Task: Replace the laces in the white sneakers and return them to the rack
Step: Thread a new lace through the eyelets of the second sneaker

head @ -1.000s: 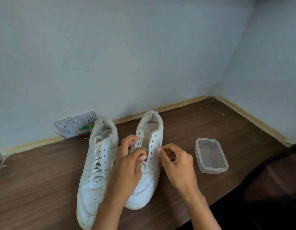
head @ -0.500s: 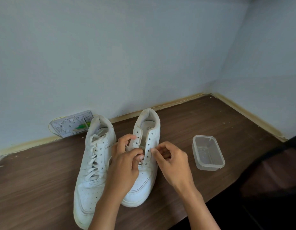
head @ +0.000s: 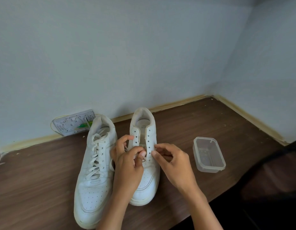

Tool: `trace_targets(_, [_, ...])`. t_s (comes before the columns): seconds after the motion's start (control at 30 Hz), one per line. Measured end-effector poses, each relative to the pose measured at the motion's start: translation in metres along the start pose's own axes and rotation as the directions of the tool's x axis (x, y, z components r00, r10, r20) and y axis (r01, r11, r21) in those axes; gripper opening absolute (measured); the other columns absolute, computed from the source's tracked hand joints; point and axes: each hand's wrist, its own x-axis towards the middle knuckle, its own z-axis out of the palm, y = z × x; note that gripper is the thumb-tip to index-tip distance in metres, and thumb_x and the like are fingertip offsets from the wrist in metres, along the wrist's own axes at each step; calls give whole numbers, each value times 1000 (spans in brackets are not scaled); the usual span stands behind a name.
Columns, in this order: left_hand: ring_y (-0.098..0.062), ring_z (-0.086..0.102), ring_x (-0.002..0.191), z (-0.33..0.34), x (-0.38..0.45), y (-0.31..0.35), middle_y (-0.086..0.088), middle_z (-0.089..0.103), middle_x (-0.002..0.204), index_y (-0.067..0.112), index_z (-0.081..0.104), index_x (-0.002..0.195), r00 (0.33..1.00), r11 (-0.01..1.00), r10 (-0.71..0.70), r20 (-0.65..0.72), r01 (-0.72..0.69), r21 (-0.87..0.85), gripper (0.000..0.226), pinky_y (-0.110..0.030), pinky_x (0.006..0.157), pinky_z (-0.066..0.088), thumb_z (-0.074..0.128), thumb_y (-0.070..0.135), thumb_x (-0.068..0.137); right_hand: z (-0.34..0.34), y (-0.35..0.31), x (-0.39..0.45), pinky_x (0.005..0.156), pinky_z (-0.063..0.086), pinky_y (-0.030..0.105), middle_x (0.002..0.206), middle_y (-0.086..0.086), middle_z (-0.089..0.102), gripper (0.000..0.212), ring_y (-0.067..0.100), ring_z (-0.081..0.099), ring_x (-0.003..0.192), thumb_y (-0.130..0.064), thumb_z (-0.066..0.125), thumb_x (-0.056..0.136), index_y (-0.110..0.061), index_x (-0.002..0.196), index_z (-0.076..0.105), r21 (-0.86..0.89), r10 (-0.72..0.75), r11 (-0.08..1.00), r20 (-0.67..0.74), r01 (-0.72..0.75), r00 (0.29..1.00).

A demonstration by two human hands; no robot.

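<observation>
White leather sneaker (head: 144, 166), mostly unlaced, sits on the brown wooden table (head: 202, 123) beside its laced twin (head: 95, 171). Since a second ago, the left hand (head: 129, 161) has pinched the lace at the lower eyelets; the right hand (head: 172, 161), fingers curled, steadies the flap. Threading is just starting.

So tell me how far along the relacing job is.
Done: the left sneaker looks fully laced. In hand: on the right sneaker, most upper eyelets are bare; the left hand pinches a lace near the lower eyelets while the right hand works at the opposite eyelet row. Left: finish lacing this shoe, then return both; no rack is in view.
</observation>
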Motion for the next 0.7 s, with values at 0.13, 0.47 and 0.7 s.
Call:
trace_targets(0.13, [-10, 35, 118, 0, -1, 0, 12, 34, 129, 25, 69, 77, 999, 1000, 27, -33, -27, -12, 22, -6, 75, 40, 70, 5, 86, 0, 1, 1, 77, 53, 13, 101, -13, 68, 26, -6, 64, 91, -30, 73, 86, -23, 111, 69, -4, 3, 1000, -9, -3, 1000])
trace_targets(0.47, [-13, 37, 121, 12, -5, 3, 17, 31, 126, 26, 68, 78, 978, 995, -70, -199, 54, -82, 24, -28, 92, 40, 69, 3, 85, 5, 4, 1, 85, 53, 17, 105, -13, 67, 23, -5, 64, 97, -25, 70, 89, -20, 112, 70, 14, -13, 1000, 11, 13, 1000])
trace_targets(0.7, [-20, 26, 129, 13, -6, 5, 7, 33, 140, 25, 69, 82, 990, 995, -94, -107, 97, 24, 16, -31, 90, 38, 67, 10, 88, 4, 7, 2, 86, 53, 17, 105, -13, 68, 23, -5, 64, 98, -22, 70, 90, -21, 113, 70, 24, -4, 1000, 19, 3, 1000])
